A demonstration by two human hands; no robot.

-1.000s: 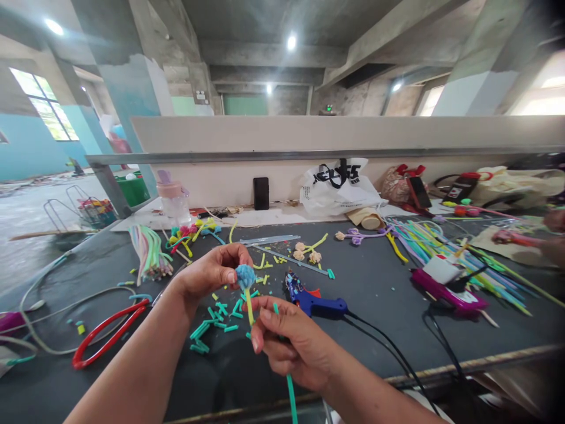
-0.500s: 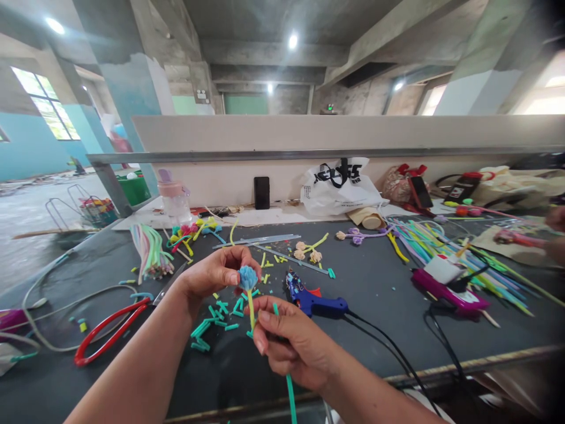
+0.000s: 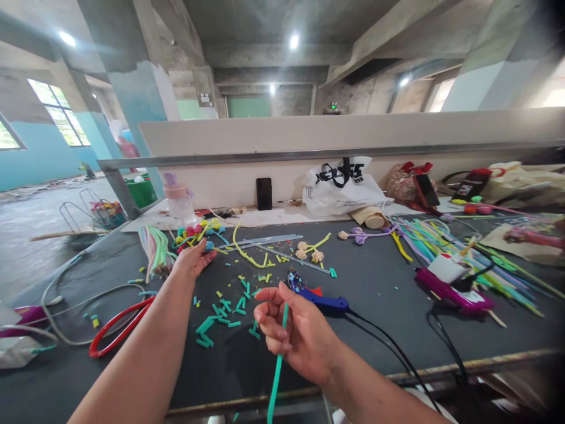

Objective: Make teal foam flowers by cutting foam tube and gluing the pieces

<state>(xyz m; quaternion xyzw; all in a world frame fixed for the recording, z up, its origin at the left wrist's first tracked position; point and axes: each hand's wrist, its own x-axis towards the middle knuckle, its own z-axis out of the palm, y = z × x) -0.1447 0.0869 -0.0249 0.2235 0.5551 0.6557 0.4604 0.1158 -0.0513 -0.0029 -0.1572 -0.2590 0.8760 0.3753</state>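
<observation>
At the back left of the table, my left hand (image 3: pixel 194 259) reaches to a pile of small coloured flowers (image 3: pixel 192 232). Its fingers are stretched out, and a blue fuzzy flower (image 3: pixel 209 245) lies at their tips. My right hand (image 3: pixel 295 335) is nearer the front edge, loosely curled round a long green pipe cleaner (image 3: pixel 276 377) that hangs down past the table edge. Cut green pieces (image 3: pixel 220 312) are scattered between my arms. Just beyond my right hand lies a blue glue gun (image 3: pixel 324 301); red-handled scissors (image 3: pixel 119 330) lie partly under my left forearm.
Pastel pipe cleaners (image 3: pixel 152 250) stand bundled at left, near a clear bottle (image 3: pixel 179 203). A curved yellow pipe cleaner (image 3: pixel 247 256) and peach flowers (image 3: pixel 309 252) lie mid-table. At right are a purple glue gun (image 3: pixel 454 291), cables and a co-worker's blurred hand (image 3: pixel 558 225).
My left hand has carried the blue flower away from my right hand to the pile at back left, and its fingers have spread. My right hand keeps the green pipe cleaner, its fingers looser.
</observation>
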